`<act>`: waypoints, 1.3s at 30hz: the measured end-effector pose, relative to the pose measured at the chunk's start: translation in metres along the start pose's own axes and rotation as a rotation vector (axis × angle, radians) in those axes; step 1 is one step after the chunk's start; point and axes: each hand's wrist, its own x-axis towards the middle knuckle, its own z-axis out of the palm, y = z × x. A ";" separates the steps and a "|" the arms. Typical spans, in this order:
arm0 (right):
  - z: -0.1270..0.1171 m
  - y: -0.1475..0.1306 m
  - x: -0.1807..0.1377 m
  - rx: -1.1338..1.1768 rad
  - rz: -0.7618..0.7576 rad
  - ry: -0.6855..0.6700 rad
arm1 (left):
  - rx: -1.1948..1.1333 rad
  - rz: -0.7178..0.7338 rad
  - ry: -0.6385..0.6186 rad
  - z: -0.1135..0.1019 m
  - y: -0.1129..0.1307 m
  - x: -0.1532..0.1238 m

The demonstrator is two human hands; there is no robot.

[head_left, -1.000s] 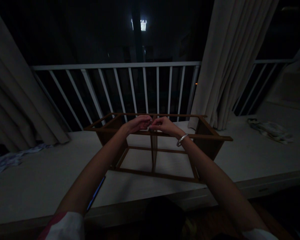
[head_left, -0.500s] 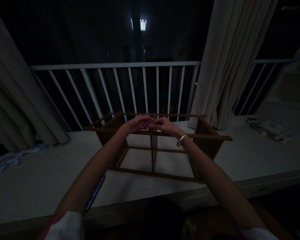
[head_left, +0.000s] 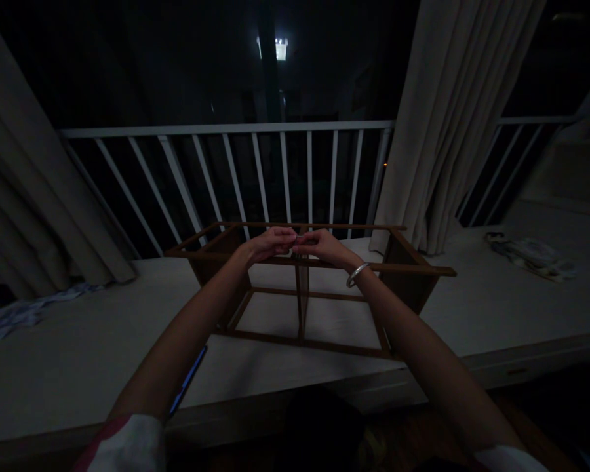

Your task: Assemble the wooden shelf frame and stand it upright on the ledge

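left hand [head_left: 268,244], right hand [head_left: 324,246]: fingertips meet above wooden frame [head_left: 413,267] | clamped on something? cannot tell, too dark

Frame [head_left: 319,344] on platform [head_left: 78,357], railing [head_left: 226,129] behind, left curtain [head_left: 24,196] and right curtain [head_left: 452,118] flanking

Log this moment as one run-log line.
left hand: at wooden frame top rail | right hand: touching left hand | frame: on ledge
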 end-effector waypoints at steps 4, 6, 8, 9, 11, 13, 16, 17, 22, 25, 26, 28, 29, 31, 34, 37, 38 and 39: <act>0.000 0.004 0.002 0.006 -0.010 0.036 | 0.002 0.001 -0.002 0.000 0.001 0.001; 0.000 0.004 0.002 0.001 -0.016 0.039 | 0.004 0.003 -0.004 0.001 0.002 0.001; -0.001 0.002 0.002 -0.013 -0.018 0.040 | 0.008 0.000 -0.007 0.002 0.002 0.000; -0.001 0.002 0.001 -0.019 -0.021 0.040 | 0.010 -0.003 -0.008 0.002 0.003 0.000; -0.002 0.000 0.000 -0.030 -0.030 0.029 | 0.015 -0.007 -0.004 0.002 0.003 0.000; -0.002 -0.001 -0.001 -0.035 -0.037 0.018 | 0.017 -0.004 0.003 0.003 0.003 0.001; -0.001 -0.002 -0.001 -0.046 -0.037 0.012 | 0.016 0.004 0.000 0.003 0.004 0.001; -0.001 -0.002 -0.001 -0.050 -0.035 0.013 | 0.014 0.005 -0.002 0.003 0.004 0.001; -0.001 -0.003 -0.002 -0.058 -0.041 0.015 | 0.001 0.012 0.004 0.005 0.004 -0.001; -0.001 -0.005 -0.003 -0.071 -0.027 0.019 | -0.014 0.027 0.006 0.006 0.005 -0.002; -0.001 -0.006 -0.003 -0.073 -0.021 0.022 | -0.020 0.033 0.006 0.006 0.005 -0.002; 0.000 -0.006 -0.003 -0.064 -0.013 0.026 | -0.027 0.040 0.007 0.007 0.005 -0.003; 0.000 -0.005 -0.003 -0.053 -0.014 0.031 | -0.028 0.045 0.010 0.007 0.005 -0.003; 0.001 -0.003 -0.002 -0.036 -0.018 0.040 | -0.023 0.053 0.020 0.007 0.005 -0.003; 0.000 0.000 0.000 -0.036 -0.013 0.064 | -0.019 0.053 0.033 0.007 0.004 -0.003; -0.001 0.001 0.000 -0.060 -0.006 0.072 | -0.039 0.048 0.040 0.006 0.004 -0.001; -0.001 0.000 0.000 -0.068 -0.007 0.069 | -0.048 0.044 0.044 0.005 0.004 -0.001; -0.001 -0.001 0.000 -0.075 -0.011 0.065 | -0.056 0.036 0.047 0.005 0.004 0.000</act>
